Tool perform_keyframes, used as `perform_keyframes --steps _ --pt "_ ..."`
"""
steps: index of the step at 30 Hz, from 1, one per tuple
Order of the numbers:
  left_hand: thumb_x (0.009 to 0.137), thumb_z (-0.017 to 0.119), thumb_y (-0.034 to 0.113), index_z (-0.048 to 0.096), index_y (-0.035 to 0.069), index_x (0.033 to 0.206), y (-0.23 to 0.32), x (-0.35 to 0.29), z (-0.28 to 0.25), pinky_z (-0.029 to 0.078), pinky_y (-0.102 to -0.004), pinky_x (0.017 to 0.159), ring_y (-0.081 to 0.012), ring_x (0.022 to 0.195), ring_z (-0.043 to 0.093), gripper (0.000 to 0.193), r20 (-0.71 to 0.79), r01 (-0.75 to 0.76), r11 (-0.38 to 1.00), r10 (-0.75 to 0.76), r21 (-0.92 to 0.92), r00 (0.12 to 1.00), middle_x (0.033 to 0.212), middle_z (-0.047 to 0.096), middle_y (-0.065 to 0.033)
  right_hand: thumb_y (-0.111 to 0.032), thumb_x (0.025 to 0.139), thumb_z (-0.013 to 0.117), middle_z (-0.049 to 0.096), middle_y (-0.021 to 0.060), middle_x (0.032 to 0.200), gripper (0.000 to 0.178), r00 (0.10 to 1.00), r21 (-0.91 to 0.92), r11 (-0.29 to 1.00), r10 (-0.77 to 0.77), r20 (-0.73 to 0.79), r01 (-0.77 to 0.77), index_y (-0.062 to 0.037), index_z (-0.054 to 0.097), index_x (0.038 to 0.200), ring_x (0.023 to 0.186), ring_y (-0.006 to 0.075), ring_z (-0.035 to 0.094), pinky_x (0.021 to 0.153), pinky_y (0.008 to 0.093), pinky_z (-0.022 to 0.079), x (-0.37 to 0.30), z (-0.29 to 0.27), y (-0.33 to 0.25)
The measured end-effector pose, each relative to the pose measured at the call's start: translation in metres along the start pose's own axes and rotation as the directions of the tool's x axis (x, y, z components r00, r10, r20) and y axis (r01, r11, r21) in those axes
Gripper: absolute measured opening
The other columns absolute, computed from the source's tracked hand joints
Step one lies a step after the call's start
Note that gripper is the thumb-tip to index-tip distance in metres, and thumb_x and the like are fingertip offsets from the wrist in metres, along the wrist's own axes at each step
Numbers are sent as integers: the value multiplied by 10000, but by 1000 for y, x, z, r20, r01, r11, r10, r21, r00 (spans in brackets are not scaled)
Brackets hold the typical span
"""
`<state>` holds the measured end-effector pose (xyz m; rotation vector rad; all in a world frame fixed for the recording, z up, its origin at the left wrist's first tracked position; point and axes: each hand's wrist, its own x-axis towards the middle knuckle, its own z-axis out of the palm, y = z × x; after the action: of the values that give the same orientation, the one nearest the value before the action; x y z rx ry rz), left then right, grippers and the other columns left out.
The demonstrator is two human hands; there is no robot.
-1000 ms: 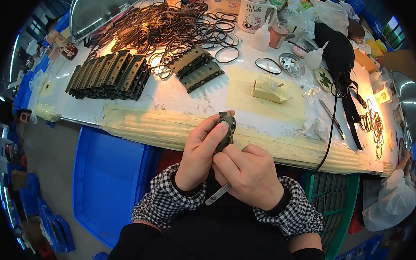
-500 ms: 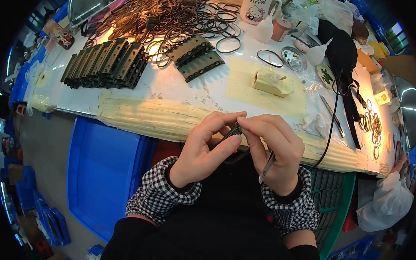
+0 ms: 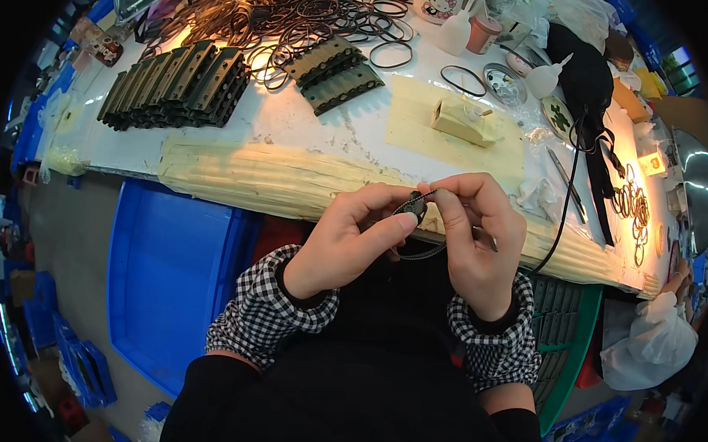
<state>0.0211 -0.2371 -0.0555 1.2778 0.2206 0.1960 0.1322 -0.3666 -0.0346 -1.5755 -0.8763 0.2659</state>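
Above the table's front edge, my left hand (image 3: 352,238) pinches a small dark piece (image 3: 412,211) between thumb and fingers; its exact kind is too small to make out. A thin dark cord (image 3: 426,196) runs from that piece to my right hand (image 3: 483,246), whose thumb and forefinger are closed on it. Below the fingers hangs a curved dark loop (image 3: 422,256), apparently part of the same cord. Tucked within my right hand, the tip of a slim metal tool (image 3: 494,244) shows; most of it is hidden.
Dark green slotted strips (image 3: 174,83) stand in a row at left, with two more strips (image 3: 337,74) beside heaped cord loops (image 3: 276,16). A cream block (image 3: 462,123) sits at centre right. Blue tray (image 3: 165,284) and green crate (image 3: 562,341) flank my lap. Another person's sleeve (image 3: 653,341) shows right.
My right hand has turned and moved slightly right from my left, so the cord now stretches between them. The metal tool, plainly visible before, is mostly hidden. The view has shifted a little.
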Motion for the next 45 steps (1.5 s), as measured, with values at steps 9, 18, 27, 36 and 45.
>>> perform_keyframes --steps 9,18,27,36,45 --pt "927 549 182 552 -42 1199 1 -1 -3 503 -234 662 -85 759 568 352 6 15 1000 -15 -15 1000 947 615 -46 10 886 606 665 65 837 124 996 -58 997 -56 64 60 -1 612 1009 550 35 532 481 193 413 1 -2 -10" --pt "972 449 223 546 -36 1235 4 0 -7 506 -266 685 -115 802 551 381 106 83 982 -65 -172 992 903 532 -64 -19 834 660 636 81 805 91 974 -261 942 -181 135 211 -30 634 920 605 185 613 515 278 474 5 -7 -9" --pt "963 451 187 540 -27 1269 -3 0 -4 484 -249 665 -105 769 547 384 62 1 999 2 -51 998 896 530 -45 -18 822 639 586 90 819 124 889 -434 782 -332 317 447 -37 562 917 644 274 610 540 346 474 11 -10 -8" --pt "975 472 176 462 -24 1328 -1 2 -3 477 -235 725 -88 828 544 406 9 -39 990 41 -138 999 1026 555 -45 1 768 691 637 121 915 195 880 -343 816 -468 82 466 -36 601 937 728 268 644 605 312 522 11 -3 8" --pt "988 463 154 314 6 1423 -5 9 15 424 -280 945 -121 1084 510 483 -223 -215 967 181 -134 958 1218 490 -78 -36 725 732 625 77 779 189 954 -394 871 -293 62 293 -45 621 878 602 240 603 533 316 466 -6 9 -8"
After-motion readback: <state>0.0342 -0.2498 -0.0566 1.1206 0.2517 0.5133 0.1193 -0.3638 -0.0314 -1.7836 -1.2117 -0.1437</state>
